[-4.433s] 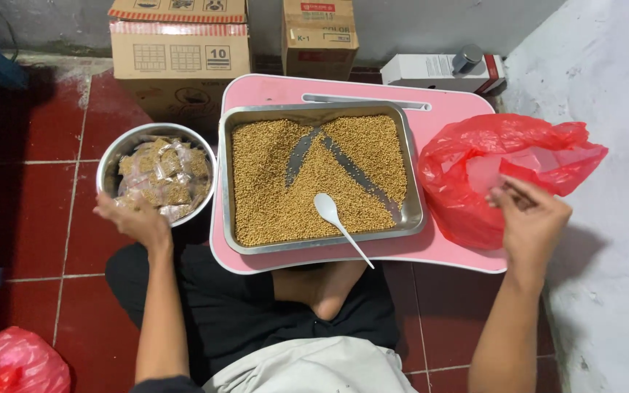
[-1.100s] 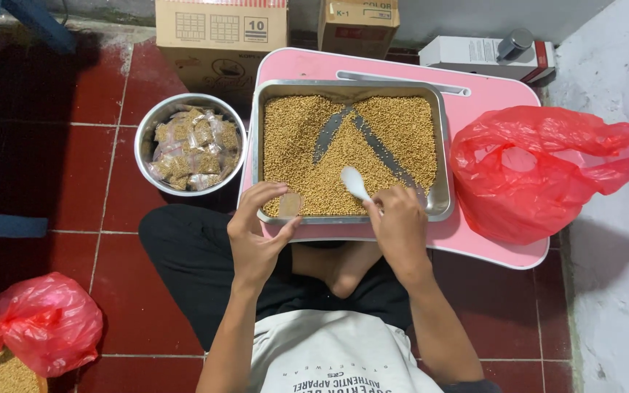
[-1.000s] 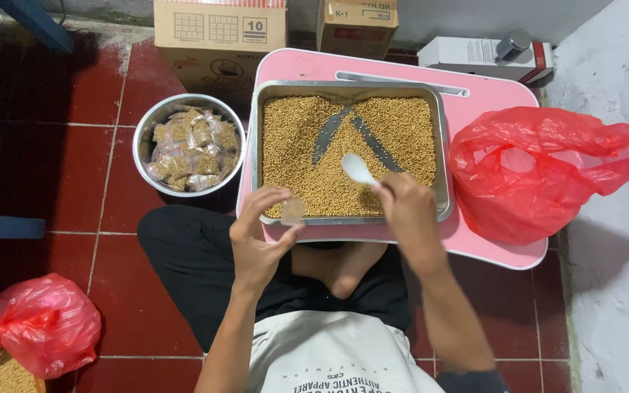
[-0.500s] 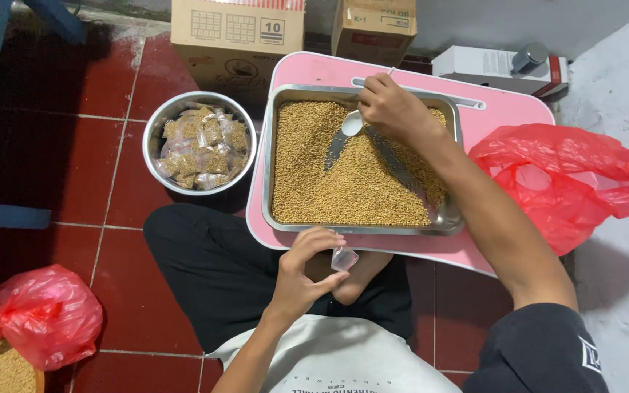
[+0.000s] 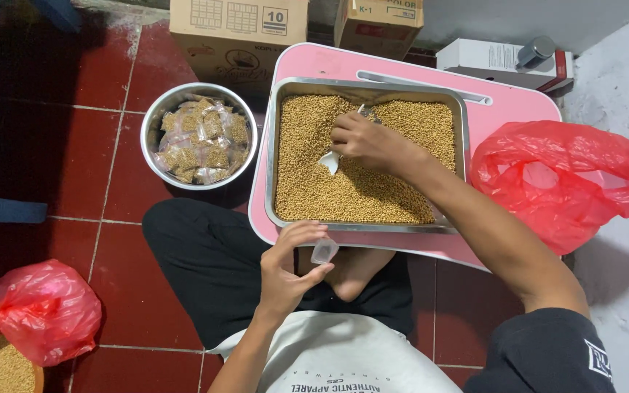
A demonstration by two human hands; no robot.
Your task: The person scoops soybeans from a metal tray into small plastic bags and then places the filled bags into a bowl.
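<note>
While the person sits cross-legged on the red tile floor, their right hand (image 5: 362, 140) is out over the metal tray (image 5: 367, 161) of golden grain, fingers closed around a white spoon (image 5: 330, 160) with its bowl dipped into the grain. Left hand (image 5: 289, 266) is down by the lap, just below the tray's near edge, pinching a tiny clear bag (image 5: 324, 251) between thumb and fingertips. Tray sits on a pink bench (image 5: 507, 109). Steel bowl (image 5: 199, 136) full of packed little bags is on the floor right beside it on the left. Crumpled red bag (image 5: 569, 182) lies off the bench's right end, another red bag (image 5: 38, 311) at lower left, cardboard boxes (image 5: 238, 33) behind.
</note>
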